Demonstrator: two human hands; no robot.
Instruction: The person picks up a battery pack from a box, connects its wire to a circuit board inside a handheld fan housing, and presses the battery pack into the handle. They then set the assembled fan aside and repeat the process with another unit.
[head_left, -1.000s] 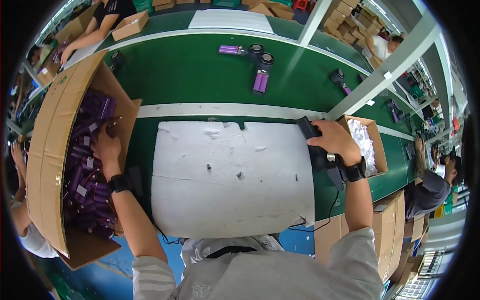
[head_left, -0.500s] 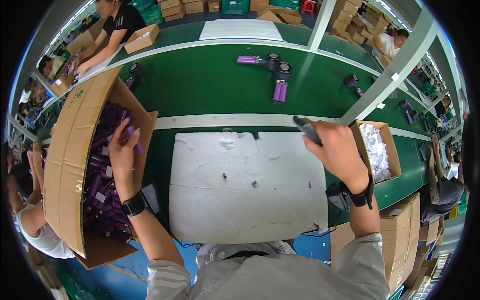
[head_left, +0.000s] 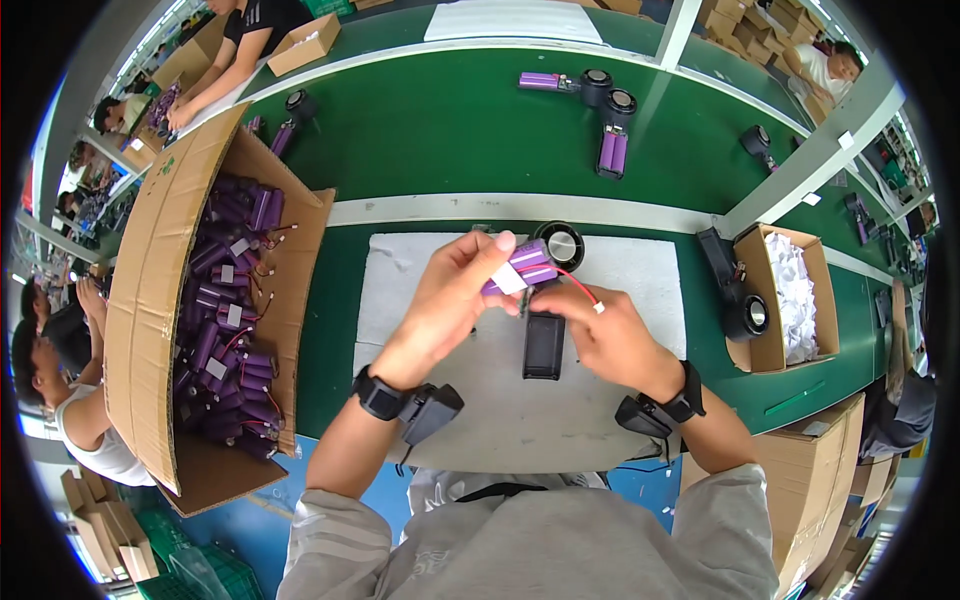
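While the left hand [head_left: 435,300] pinches a purple battery [head_left: 533,256] between thumb and fingers, the right hand [head_left: 622,338] is just beside it, its fingers bent; whether they grip anything cannot be told. From the battery, a red wire [head_left: 570,279] runs over the right fingers to a white plug [head_left: 599,308]. Just below the right fingertips is a black case [head_left: 543,347] on a white foam board [head_left: 645,270]. Well left of the left fingers stands a carton [head_left: 150,330] of purple batteries; right of the right fingers, a box [head_left: 828,325] holds white scraps [head_left: 790,295].
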